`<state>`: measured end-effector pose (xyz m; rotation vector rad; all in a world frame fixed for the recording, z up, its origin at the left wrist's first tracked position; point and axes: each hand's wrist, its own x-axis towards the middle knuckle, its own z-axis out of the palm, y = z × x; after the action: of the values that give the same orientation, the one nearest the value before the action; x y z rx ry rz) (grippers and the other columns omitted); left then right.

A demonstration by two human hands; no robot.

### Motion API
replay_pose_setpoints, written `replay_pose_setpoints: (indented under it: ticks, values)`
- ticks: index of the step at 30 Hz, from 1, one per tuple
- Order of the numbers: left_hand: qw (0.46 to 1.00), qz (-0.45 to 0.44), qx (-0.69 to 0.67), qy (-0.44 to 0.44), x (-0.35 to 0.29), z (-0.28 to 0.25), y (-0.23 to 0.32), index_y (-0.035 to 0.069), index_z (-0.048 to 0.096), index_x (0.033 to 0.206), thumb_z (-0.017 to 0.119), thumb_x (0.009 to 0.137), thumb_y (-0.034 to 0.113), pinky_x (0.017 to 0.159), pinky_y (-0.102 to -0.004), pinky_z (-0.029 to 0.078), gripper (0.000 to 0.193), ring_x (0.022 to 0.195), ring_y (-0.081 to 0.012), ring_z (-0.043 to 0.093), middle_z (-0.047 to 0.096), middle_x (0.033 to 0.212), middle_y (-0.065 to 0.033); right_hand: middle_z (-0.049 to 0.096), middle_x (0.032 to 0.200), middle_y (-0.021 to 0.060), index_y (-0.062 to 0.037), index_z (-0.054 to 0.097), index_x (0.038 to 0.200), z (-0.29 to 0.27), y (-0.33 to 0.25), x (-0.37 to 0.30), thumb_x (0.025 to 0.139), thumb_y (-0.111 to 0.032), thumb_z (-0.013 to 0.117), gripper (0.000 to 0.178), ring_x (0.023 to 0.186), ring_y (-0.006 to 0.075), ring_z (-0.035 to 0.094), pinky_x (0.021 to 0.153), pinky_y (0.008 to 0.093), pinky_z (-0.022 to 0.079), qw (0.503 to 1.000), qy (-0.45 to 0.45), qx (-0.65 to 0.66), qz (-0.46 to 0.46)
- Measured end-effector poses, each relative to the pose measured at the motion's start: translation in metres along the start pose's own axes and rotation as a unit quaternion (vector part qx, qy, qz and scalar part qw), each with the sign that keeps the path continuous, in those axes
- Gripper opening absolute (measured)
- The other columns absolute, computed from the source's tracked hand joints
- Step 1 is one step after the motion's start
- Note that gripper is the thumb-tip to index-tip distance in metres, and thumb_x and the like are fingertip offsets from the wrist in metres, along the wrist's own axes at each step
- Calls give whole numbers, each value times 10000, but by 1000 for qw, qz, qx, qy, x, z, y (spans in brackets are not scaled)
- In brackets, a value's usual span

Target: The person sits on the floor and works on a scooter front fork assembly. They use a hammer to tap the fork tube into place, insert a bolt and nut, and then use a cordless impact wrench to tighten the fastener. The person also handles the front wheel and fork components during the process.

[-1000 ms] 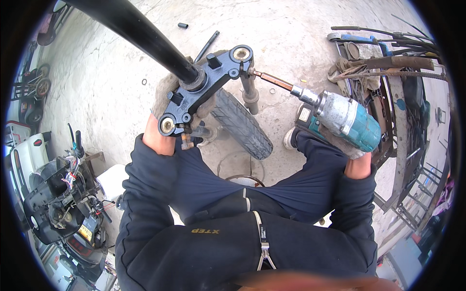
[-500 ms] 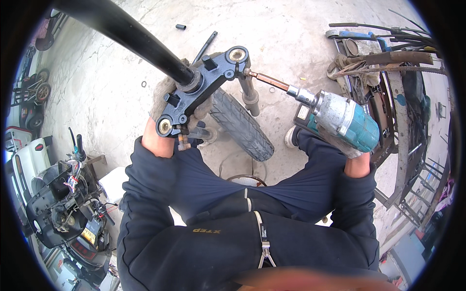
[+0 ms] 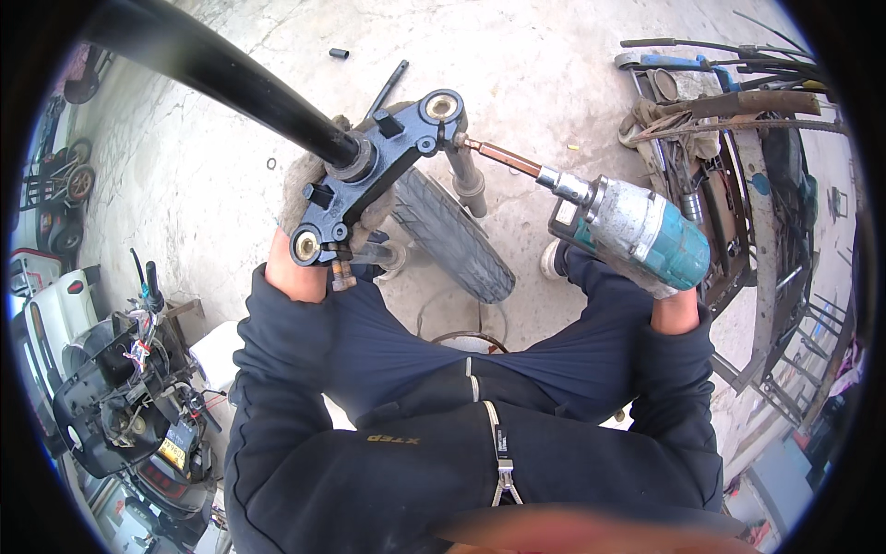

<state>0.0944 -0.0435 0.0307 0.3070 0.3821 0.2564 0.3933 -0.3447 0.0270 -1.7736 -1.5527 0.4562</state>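
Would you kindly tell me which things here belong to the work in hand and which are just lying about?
In use:
- teal power tool
- copper-coloured bit
- black bracket
- probably the tyre

Lying about:
- short black tube
- small dark ring
- small yellowish piece

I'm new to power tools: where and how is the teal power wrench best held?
Grip the power wrench underneath its teal body, probably coming from the near right, where the gloved right hand holds it. Its long bit points left to the dark bracket, so that end looks best left free. The exact grip is hidden.
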Motion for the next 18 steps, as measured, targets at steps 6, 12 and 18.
replay_pose_setpoints:
  ticks: [6,12,18]
  values:
    - [998,33,9,56,-2,3,1,-78,507,1379,435,1089,454,331,-316,439,610,464,-263,572,638,728,-219,705,1303,44,-112,623,1379,-25,2,-9,853,-263,835,586,1228,212,655,997,377,532,965,-9,-248,-89]
    - [996,27,39,71,-5,-9,6,-54,633,1089,440,1070,504,341,-319,422,591,488,-257,575,624,719,-209,695,1316,-10,-191,635,1371,-26,12,-20,816,-293,847,603,1245,217,638,1058,396,497,945,-6,-327,7]
    - [999,11,8,34,-5,-16,8,-22,656,1113,586,1037,426,474,-373,535,460,625,-293,692,721,860,-197,706,1298,17,-178,626,1380,-12,1,-10,820,-212,847,603,1158,217,693,1024,380,526,966,-17,-241,-93]
